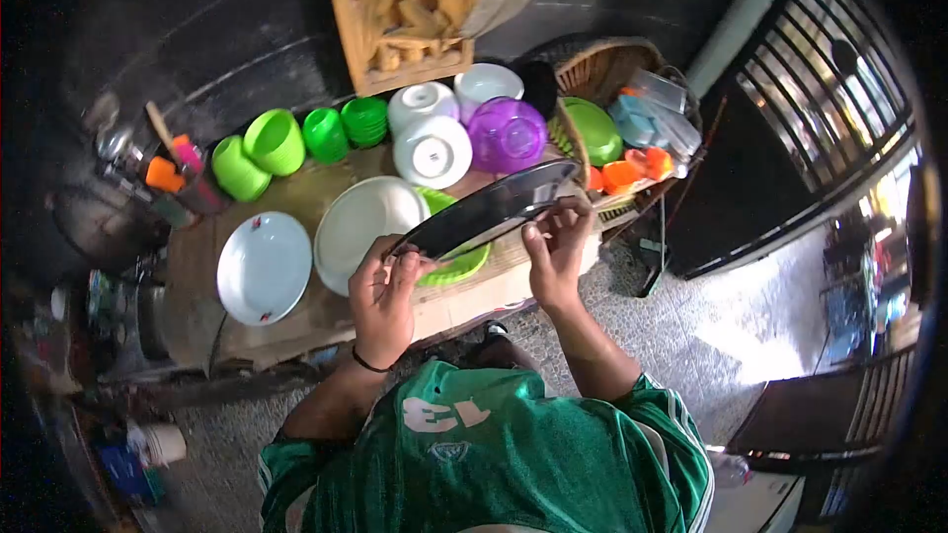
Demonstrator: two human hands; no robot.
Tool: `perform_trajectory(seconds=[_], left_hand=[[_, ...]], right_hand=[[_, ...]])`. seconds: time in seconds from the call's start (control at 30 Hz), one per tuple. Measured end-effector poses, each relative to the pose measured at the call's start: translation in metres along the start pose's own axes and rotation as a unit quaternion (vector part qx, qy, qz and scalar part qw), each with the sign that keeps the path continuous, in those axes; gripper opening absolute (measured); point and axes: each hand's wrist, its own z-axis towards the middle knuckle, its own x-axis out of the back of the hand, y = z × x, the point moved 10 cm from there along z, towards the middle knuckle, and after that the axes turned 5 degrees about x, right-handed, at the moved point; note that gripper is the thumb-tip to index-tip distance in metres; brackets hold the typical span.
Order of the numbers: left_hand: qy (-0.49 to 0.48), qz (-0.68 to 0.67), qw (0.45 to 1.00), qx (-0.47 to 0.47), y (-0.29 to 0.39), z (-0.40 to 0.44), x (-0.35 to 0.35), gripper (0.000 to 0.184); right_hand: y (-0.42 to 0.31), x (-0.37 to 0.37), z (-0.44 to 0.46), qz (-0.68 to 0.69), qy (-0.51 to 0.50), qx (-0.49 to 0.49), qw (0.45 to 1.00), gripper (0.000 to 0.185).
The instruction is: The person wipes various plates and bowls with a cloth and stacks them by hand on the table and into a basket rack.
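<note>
Between my two hands is a black round tray or shallow plate (484, 207), tilted so that I see it nearly edge-on. My left hand (383, 298) grips its left edge, and my right hand (559, 249) has its fingers on the right edge. Below and behind it lies a bright green basket-like dish (456, 270), partly hidden. A large white plate (360, 227) lies just left of the tray, and a white oval dish (265, 268) is further left. Beyond the tray stand white bowls (433, 152) and a purple bowl (506, 134), upside down.
Green cups (275, 142) and a utensil holder (202, 192) stand at the table's back left. A wicker basket (617, 64) with plastic containers and orange cups is at the right. A carved wooden panel (405, 10) leans behind. A dark slatted gate (790, 138) stands at the right.
</note>
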Motion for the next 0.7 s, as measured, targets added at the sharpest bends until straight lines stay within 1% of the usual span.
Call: perform_trajectory(seconds=[0.03,0.1,0.13,0.17,0.2,0.23,0.27,0.3,0.37,0.4,0.43,0.5,0.53,0.57,0.6,0.63,0.7], left_hand=[[-0.023,0.014,0.999,0.019,-0.006,0.006,-0.017,0.023],[-0.062,0.028,0.997,0.046,-0.016,0.015,-0.052,0.026],[-0.110,0.054,0.991,0.059,-0.031,0.019,-0.065,0.029],[-0.158,0.080,0.982,0.073,-0.046,0.024,-0.078,0.035],[-0.165,0.082,0.980,0.079,-0.048,0.031,-0.096,0.035],[-0.154,0.012,0.981,0.121,-0.052,0.039,-0.119,0.037],[-0.141,-0.058,0.975,0.161,-0.061,0.047,-0.138,0.040],[-0.146,-0.056,0.974,0.164,-0.073,0.056,-0.153,0.040],[-0.141,-0.007,0.982,0.123,-0.096,0.075,-0.175,0.037],[-0.133,0.052,0.984,0.102,-0.105,0.087,-0.189,0.039],[-0.122,0.066,0.986,0.094,-0.121,0.098,-0.200,0.039],[-0.082,-0.005,0.978,0.194,-0.156,0.114,-0.229,0.037],[-0.082,-0.005,0.977,0.195,-0.171,0.125,-0.245,0.037],[-0.080,-0.058,0.972,0.214,-0.196,0.137,-0.260,0.033],[-0.079,-0.110,0.963,0.231,-0.220,0.150,-0.277,0.030],[-0.081,-0.107,0.964,0.231,-0.239,0.166,-0.295,0.030],[-0.013,-0.059,0.962,0.267,-0.285,0.193,-0.314,0.029]], right_hand=[[-0.002,0.020,0.004,-0.027,0.026,0.016,0.999,0.059],[0.017,0.050,0.007,0.061,0.011,-0.041,0.997,0.065],[0.012,0.062,0.010,0.064,0.023,-0.022,0.997,0.063],[0.018,0.076,0.012,0.098,0.011,-0.018,0.995,0.060],[0.024,0.097,0.012,0.106,0.023,-0.021,0.994,0.058],[0.027,0.113,0.015,0.114,0.035,-0.024,0.993,0.056],[0.027,0.135,0.015,0.079,0.079,-0.030,0.993,0.049],[0.027,0.154,0.014,0.039,0.109,-0.054,0.992,0.044],[0.037,0.200,0.015,0.011,0.165,-0.003,0.986,0.044],[0.042,0.225,0.017,-0.004,0.196,-0.009,0.981,0.043],[0.041,0.248,0.027,-0.027,0.235,0.038,0.971,0.033],[0.046,0.297,0.036,0.006,0.310,0.024,0.950,0.031],[0.063,0.330,0.038,0.044,0.375,-0.003,0.926,0.028],[0.074,0.361,0.041,0.062,0.421,-0.012,0.905,0.024],[0.074,0.379,0.051,0.059,0.427,-0.019,0.902,0.023],[0.074,0.395,0.061,0.057,0.434,-0.027,0.899,0.022],[0.082,0.432,0.076,0.067,0.441,-0.018,0.895,0.022]])
